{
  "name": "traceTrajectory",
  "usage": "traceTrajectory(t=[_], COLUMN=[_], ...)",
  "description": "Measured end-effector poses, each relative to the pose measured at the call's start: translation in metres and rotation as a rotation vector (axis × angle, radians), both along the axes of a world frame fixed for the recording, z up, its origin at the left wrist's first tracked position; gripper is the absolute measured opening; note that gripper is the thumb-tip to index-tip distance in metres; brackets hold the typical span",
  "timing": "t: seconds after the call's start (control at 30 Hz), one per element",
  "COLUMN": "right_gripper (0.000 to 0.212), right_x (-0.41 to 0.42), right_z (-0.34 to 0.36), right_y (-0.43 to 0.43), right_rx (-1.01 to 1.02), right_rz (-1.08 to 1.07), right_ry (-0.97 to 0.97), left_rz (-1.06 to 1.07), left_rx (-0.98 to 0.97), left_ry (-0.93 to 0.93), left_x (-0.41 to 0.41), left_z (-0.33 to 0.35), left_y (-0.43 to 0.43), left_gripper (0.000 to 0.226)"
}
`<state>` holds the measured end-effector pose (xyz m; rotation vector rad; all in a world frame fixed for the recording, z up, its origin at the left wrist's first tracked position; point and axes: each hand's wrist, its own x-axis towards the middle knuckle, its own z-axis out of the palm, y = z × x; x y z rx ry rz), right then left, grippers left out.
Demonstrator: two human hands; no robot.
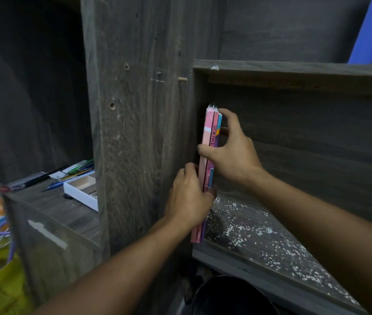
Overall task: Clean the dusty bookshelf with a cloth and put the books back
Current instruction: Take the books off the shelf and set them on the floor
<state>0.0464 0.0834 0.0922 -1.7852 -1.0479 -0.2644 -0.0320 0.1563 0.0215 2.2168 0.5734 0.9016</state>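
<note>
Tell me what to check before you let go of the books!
1. Books stand upright against the side panel: ok.
2. Left hand grips their lower part: ok.
3. Right hand pinches them near the top: ok.
4. Shelf board is wiped clean: not ok, white specks cover it.
5. Cloth is nearby: cannot tell, none is in view.
</note>
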Motion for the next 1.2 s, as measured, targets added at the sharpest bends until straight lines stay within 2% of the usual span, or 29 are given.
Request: traceTrajectory(t=[0.17,0.3,0.4,0.53,0.7,0.77,0.8,0.87,0.9,1.0,1.07,1.17,1.2], right_gripper=[0.085,0.066,0.061,0.073,0.057,0.064,0.076,0.116,0.129,0.138,0.124,0.063,0.054], right_x=[0.014,0.031,0.050,0.072,0.090,0.097,0.099,0.103,0.107,0.112,0.112,0.109,0.109], right_z=[-0.004,-0.008,-0.016,-0.032,-0.047,-0.051,-0.053,-0.055,-0.056,-0.056,-0.054,-0.049,-0.048], right_y=[-0.004,-0.009,-0.008,0.005,0.019,0.022,0.023,0.023,0.023,0.024,0.024,0.022,0.021], right_rx=[0.038,0.059,0.055,0.004,-0.082,-0.100,-0.102,-0.094,-0.086,-0.036,-0.015,-0.032,-0.023], right_rz=[0.130,0.236,0.260,0.223,0.231,0.243,0.242,0.257,0.274,0.312,0.322,0.373,0.378], right_ry=[0.200,0.386,0.443,0.494,0.567,0.616,0.641,0.695,0.706,0.702,0.693,0.670,0.673], left_rz=[0.056,0.120,0.127,0.110,0.122,0.101,0.086,0.054,0.041,0.001,-0.027,-0.084,-0.103], left_rx=[0.009,0.071,0.101,0.110,0.059,0.005,-0.028,-0.093,-0.116,-0.164,-0.189,-0.206,-0.208], left_ry=[0.002,-0.017,-0.025,-0.054,-0.143,-0.182,-0.196,-0.229,-0.245,-0.280,-0.298,-0.323,-0.330], left_x=[0.013,0.018,0.021,0.021,0.013,0.008,0.005,0.001,-0.001,-0.007,-0.012,-0.019,-0.020], left_z=[0.009,0.007,0.003,-0.001,-0.010,-0.016,-0.018,-0.022,-0.023,-0.029,-0.034,-0.038,-0.038], left_y=[0.002,0.007,0.009,0.009,0.015,0.017,0.019,0.021,0.021,0.023,0.024,0.024,0.023], left_gripper=[0.052,0.050,0.046,0.043,0.030,0.026,0.025,0.030,0.033,0.031,0.020,0.015,0.018])
